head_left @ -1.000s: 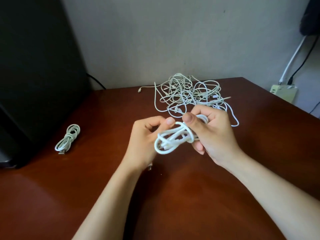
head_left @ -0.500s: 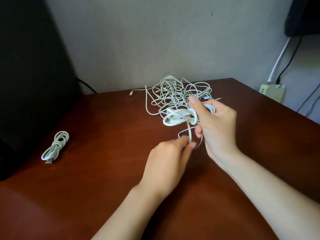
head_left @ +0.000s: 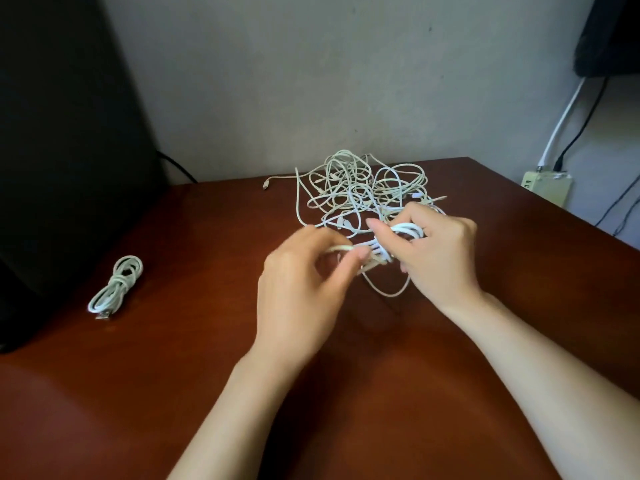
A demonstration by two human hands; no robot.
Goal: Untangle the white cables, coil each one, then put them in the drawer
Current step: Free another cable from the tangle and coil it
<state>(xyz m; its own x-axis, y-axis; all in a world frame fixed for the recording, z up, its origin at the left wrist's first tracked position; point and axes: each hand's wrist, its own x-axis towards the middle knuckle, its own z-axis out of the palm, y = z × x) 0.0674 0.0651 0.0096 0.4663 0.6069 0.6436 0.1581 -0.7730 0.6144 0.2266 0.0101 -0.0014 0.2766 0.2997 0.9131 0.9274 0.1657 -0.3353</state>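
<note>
Starting at the far left, one large black object point(head_left: 62, 150) is seen standing on the reddish-brown wooden table point(head_left: 173, 393), and one thin black lead point(head_left: 177, 169) emerges behind it. Just beside its base, one coiled cable point(head_left: 116, 285) is laid flat on the table, wound and wrapped round its own middle, its plug end pointing toward the near edge.

Two bare hands are held together above the middle of the table. The left hand point(head_left: 301, 289) is blurred; its thumb and fingers appear to be curled and pinched on a single strand. That strand belongs to one half-coiled cable point(head_left: 403, 233), whose several white loops are gripped in the right hand point(head_left: 441, 252), fingers and thumb closed round them. One slack loop point(head_left: 389, 291) hangs below the two hands; whether it touches the table cannot be told.

Behind the hands, toward the wall, one tangled pile point(head_left: 360, 188) of white cables is lying on the table. The number of cables in it cannot be counted. One loose plug end point(head_left: 266, 185) sticks out at its left.

Beyond the table's right edge, one beige socket box point(head_left: 549, 186) is seen, with one white lead point(head_left: 561, 121) and one black lead point(head_left: 583, 124) running up from it.
</note>
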